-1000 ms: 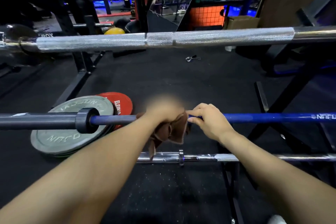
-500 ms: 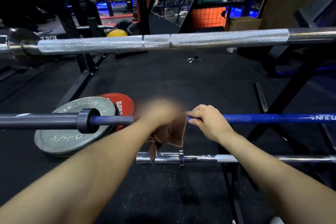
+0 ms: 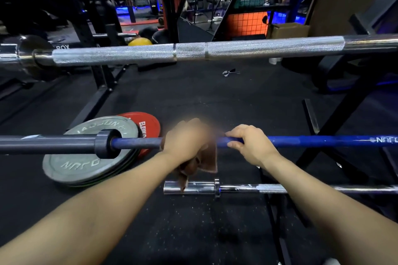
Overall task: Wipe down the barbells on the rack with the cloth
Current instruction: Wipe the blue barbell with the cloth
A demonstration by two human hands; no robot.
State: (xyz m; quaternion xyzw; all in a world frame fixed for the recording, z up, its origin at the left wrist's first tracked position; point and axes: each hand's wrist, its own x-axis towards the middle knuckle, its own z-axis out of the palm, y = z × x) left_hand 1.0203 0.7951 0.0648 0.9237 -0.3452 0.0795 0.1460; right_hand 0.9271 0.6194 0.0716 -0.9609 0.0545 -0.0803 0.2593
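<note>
From your head camera: your left hand [image 3: 185, 140] clutches the cloth [image 3: 206, 160] round the blue barbell [image 3: 312, 141], which runs left to right. Your right hand [image 3: 249, 146] curls round it just beside, steadying; unwiped shaft extends rightward.

- grey plate [image 3: 86, 157] has raised lettering, upside down, looks like "NUOJUN"
- red plate [image 3: 144, 122] reads "ELEV...", rest cut off
- blue barbell [image 3: 323, 141] has white print at the far right, upside down, hard to read
</note>
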